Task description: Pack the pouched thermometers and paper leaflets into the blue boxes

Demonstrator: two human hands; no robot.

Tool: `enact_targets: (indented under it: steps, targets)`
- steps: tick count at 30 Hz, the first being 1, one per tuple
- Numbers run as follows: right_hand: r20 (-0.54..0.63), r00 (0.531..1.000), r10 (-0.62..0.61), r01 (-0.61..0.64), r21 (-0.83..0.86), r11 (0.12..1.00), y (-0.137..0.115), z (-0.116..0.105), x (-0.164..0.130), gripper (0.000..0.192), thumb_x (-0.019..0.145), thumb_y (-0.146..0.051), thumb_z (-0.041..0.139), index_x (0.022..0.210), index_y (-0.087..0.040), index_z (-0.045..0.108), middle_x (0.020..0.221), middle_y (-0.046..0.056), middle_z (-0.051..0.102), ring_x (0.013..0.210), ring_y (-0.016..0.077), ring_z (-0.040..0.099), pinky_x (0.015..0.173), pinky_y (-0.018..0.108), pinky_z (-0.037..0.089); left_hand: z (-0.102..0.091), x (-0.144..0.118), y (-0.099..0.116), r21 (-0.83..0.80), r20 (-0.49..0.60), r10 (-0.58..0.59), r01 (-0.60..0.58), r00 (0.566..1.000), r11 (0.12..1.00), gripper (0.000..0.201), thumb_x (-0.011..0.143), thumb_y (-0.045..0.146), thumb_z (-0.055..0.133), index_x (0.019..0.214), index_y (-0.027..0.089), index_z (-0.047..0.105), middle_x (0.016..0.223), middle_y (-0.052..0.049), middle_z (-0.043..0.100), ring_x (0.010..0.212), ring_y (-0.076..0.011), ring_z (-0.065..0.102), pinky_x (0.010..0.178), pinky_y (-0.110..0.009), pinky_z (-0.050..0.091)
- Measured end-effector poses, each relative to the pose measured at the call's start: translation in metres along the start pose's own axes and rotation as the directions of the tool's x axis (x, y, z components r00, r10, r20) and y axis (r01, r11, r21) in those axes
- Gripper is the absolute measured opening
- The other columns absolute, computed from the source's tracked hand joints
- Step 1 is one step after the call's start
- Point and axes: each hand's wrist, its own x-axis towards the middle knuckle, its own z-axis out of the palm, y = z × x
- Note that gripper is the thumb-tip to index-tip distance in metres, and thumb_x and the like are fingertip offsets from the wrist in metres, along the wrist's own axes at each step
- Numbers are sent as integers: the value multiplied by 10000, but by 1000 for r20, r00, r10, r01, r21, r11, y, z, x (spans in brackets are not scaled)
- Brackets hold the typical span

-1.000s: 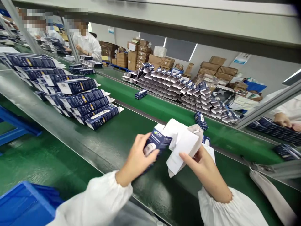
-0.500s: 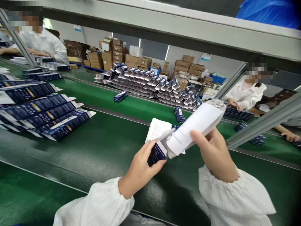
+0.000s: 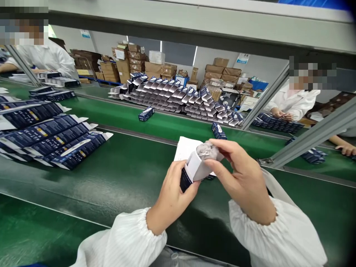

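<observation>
My left hand (image 3: pixel 170 194) is closed around a dark blue carton (image 3: pixel 185 180), tilted with its open end up. A bundle wrapped in white paper (image 3: pixel 197 166) sits partly inside the carton, with a crumpled greyish bag end (image 3: pixel 207 151) sticking out on top. Thumb and fingers of my right hand (image 3: pixel 244 178) grip this upper end from the right. What is inside the wrapping is hidden. Just behind the carton lies a stack of white leaflets (image 3: pixel 185 147), partly covered by my hands.
Stacked blue cartons (image 3: pixel 55 133) with open flaps stand at left. Across the green belt (image 3: pixel 116 115) rises a long pile of open cartons (image 3: pixel 172 92); single closed cartons (image 3: pixel 146 114) lie on the belt. A metal post (image 3: pixel 306 137) slants at right. Co-workers in white sit opposite.
The paper-wrapped bundle has gone down into the carton, leaving only its upper end out. My right hand has shifted its grip to that end. The view has shifted slightly.
</observation>
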Motion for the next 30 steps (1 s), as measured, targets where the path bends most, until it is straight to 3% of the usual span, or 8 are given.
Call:
enact_targets:
  steps: [5, 9, 12, 16, 22, 25, 27, 30]
  targets:
    - [404, 895, -187, 261, -137, 956, 6, 3, 2, 147, 935, -235, 526, 1002, -231, 657, 953, 52, 685, 936, 231, 596, 843, 413, 455, -14, -4, 0, -67, 74, -82, 87, 994, 994, 461, 859, 330, 589, 1286, 271, 427, 1240, -58, 503, 1159, -219, 487, 986, -363, 405]
    - [133, 977, 165, -180, 105, 978, 8, 22, -24, 251, 976, -288, 432, 1103, -249, 645, 1147, 51, 643, 1076, 232, 576, 939, 411, 467, -11, -14, -2, -201, 76, -191, 203, 979, 958, 506, 885, 380, 539, 1356, 280, 381, 1349, -56, 465, 1256, -235, 438, 1054, -374, 365]
    - [132, 852, 506, -512, 407, 756, 3, 43, -42, 352, 986, -398, 387, 1224, -237, 591, 1222, 59, 610, 1131, 245, 561, 983, 428, 467, 1, -22, -3, -364, 64, -279, 283, 958, 887, 481, 954, 413, 374, 1416, 305, 296, 1484, -22, 325, 1382, -206, 279, 1149, -369, 246]
    - [209, 794, 571, -573, 569, 589, -5, 60, -49, 374, 968, -437, 414, 1258, -249, 558, 1244, 49, 591, 1164, 243, 535, 987, 397, 469, 10, -21, 2, -560, 162, -381, 403, 910, 724, 455, 968, 414, 321, 1413, 330, 284, 1515, 6, 282, 1396, -198, 256, 1157, -374, 246]
    - [202, 820, 535, -562, 455, 690, -7, 61, -42, 278, 952, -347, 436, 1169, -223, 558, 1124, 57, 631, 1027, 218, 597, 828, 310, 532, 1, 0, 11, -642, 285, -399, 483, 871, 595, 467, 834, 130, 444, 1273, 283, 409, 1316, -17, 513, 1225, -195, 479, 1019, -348, 424]
    - [148, 864, 481, -486, 488, 725, 2, 61, -42, 260, 940, -300, 462, 1185, -227, 515, 1191, 75, 601, 1056, 220, 593, 853, 343, 528, -8, 7, 11, -625, 341, -324, 470, 882, 623, 494, 780, 65, 426, 1228, 275, 430, 1284, -25, 530, 1168, -190, 522, 984, -359, 451]
    - [69, 925, 373, -358, 485, 798, 10, 55, -43, 212, 928, -257, 500, 1138, -244, 532, 1187, 72, 604, 1074, 221, 591, 880, 372, 520, -16, 10, 9, -547, 328, -246, 396, 912, 738, 411, 797, 69, 438, 1151, 275, 472, 1268, -24, 533, 1151, -188, 531, 962, -365, 465]
    - [73, 993, 94, -112, 307, 945, 21, 36, -44, 180, 898, -287, 593, 1076, -257, 597, 1131, 71, 636, 1086, 248, 585, 919, 424, 498, -30, 9, 1, -228, 235, 7, 48, 972, 972, 241, 845, 138, 522, 1042, 274, 556, 1205, -23, 573, 1185, -205, 495, 1013, -403, 416]
